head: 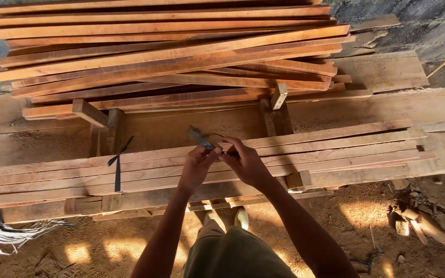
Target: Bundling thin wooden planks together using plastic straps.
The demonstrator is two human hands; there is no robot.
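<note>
- Two hands at frame centre: left hand (pixel 197 166) and right hand (pixel 244 160) together pinch one small dark tool (pixel 200 137), possibly a blade.
- Two plank stacks: the lower stack (pixel 336 149) just behind the hands, the upper stack (pixel 166 46) at top.
- One black strap (pixel 118 167), left.

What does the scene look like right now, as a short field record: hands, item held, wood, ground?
left hand: pinching the small dark strip together with the other hand
right hand: gripping the same strip, fingers curled
held item: small dark flat strip, kind unclear
near stack: long wooden slats lying across the front, under the hands
far stack: loosely piled reddish planks
black strap: hanging over near slats, left
ground: sandy dirt, wood offcuts at right
</note>
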